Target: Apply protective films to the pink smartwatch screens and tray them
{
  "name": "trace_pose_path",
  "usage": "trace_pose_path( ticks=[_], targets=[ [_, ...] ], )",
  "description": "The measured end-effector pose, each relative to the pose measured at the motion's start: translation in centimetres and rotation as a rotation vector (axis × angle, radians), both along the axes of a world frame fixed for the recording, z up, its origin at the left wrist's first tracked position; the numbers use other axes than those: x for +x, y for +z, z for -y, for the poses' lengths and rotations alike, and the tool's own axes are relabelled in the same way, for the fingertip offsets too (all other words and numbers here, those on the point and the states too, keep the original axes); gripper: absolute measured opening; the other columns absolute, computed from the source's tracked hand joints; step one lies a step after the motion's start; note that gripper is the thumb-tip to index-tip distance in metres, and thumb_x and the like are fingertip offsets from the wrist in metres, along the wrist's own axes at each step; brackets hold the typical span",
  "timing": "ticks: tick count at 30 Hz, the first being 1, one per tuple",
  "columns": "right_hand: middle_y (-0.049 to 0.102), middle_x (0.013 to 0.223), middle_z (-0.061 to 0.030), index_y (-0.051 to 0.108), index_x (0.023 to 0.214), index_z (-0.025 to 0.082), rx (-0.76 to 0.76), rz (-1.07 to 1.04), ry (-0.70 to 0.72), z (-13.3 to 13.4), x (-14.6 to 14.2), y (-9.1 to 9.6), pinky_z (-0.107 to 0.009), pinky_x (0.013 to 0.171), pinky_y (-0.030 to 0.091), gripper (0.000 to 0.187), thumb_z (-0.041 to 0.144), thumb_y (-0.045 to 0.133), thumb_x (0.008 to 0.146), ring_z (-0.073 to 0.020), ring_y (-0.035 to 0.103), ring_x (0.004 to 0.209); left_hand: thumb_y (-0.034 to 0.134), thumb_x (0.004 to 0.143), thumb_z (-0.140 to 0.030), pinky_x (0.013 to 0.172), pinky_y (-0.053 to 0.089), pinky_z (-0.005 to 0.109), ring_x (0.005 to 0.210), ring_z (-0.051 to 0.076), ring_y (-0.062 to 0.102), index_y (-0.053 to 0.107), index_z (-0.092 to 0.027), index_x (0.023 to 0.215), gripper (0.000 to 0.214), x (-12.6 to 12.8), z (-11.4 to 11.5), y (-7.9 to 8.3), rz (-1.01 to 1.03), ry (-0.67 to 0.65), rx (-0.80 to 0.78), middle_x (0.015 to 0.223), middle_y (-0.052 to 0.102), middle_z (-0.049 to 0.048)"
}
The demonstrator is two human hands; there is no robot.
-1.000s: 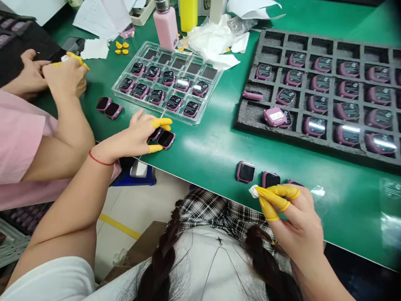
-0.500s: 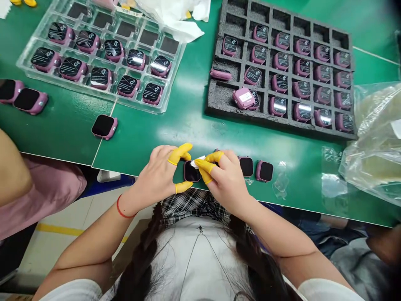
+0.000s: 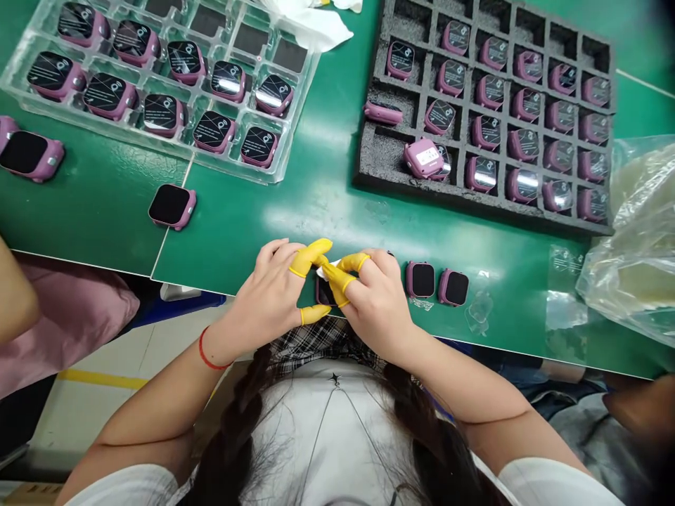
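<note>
A smartwatch body (image 3: 325, 292) with a dark screen and no strap lies at the table's front edge, partly covered by my fingers. My left hand (image 3: 282, 284), with yellow finger cots on thumb and forefinger, grips its left side between them. Yellow-tipped fingers of my right hand (image 3: 372, 292) pinch a small white cloth (image 3: 331, 268) against the upper part of the screen. Just right of my right hand lie one pink watch (image 3: 420, 280) and another pink watch (image 3: 453, 287), both screen up.
A clear plastic tray (image 3: 285, 165) of watches stands at back left, a black foam tray (image 3: 363, 172) of watches at back right. A lone watch (image 3: 172, 206) lies left of my hands. A plastic bag (image 3: 633, 267) is at right. Another person's arm (image 3: 15, 288) shows at left.
The white cloth and my right fingers have shifted to the screen's upper left, covering more of the watch. My left hand keeps its hold. The whole view has shifted slightly.
</note>
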State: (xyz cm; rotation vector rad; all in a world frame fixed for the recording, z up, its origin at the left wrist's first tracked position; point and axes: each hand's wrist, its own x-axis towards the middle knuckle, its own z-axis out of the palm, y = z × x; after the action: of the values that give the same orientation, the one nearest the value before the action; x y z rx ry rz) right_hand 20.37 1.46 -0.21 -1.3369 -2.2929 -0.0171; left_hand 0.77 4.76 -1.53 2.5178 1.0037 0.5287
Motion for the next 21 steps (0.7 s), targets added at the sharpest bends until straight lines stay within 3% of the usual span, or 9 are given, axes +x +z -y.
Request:
trace_pose_path(
  ticks=[6,11,16,21],
  targets=[
    [0.063,0.084,-0.0074,0.067,0.073,0.017,-0.067,-0.041,0.149,2.1,0.3,0.2,-0.036,0.08,0.039,0.029,0.015,0.051,0.096,-0.0212,0.048,0.096,0.071,0.085,-0.033,0.117,0.024,0.05,0.116,0.027,0.053,0.027,-0.013,0.146,0.078,0.1,0.0,0.2,0.02,-0.009,-0.028,0.117,0.063,0.0104],
    [0.065,0.085,-0.0067,0.07,0.083,0.017,-0.048,0.021,0.045,1.6,1.5,0.6,-0.036,0.081,0.038,0.013,0.013,0.061,0.091,-0.0215,0.049,0.094,0.072,0.085,-0.035,0.119,0.021,0.049,0.117,0.027,0.052,0.031,-0.01,0.144,0.077,0.1,-0.1,0.3,0.01,-0.017,-0.043,0.117,0.064,0.0105],
    [0.065,0.086,-0.0081,0.069,0.085,0.016,0.005,0.018,0.008,0.1,0.6,0.1,-0.036,0.079,0.039,0.014,0.015,0.058,0.093,-0.022,0.047,0.093,0.074,0.083,-0.033,0.119,0.022,0.051,0.116,0.028,0.053,0.033,-0.007,0.142,0.077,0.0,0.0,0.2,-0.007,-0.017,-0.014,0.118,0.063,0.0133],
    [0.064,0.086,-0.0075,0.068,0.086,0.015,-0.053,-0.027,0.056,2.0,0.6,0.1,-0.036,0.079,0.04,0.011,0.013,0.059,0.092,-0.0214,0.049,0.093,0.071,0.086,-0.037,0.119,0.021,0.052,0.118,0.028,0.052,0.028,-0.013,0.146,0.077,0.0,0.0,0.0,0.019,-0.02,-0.02,0.117,0.064,0.0107]
  ],
)
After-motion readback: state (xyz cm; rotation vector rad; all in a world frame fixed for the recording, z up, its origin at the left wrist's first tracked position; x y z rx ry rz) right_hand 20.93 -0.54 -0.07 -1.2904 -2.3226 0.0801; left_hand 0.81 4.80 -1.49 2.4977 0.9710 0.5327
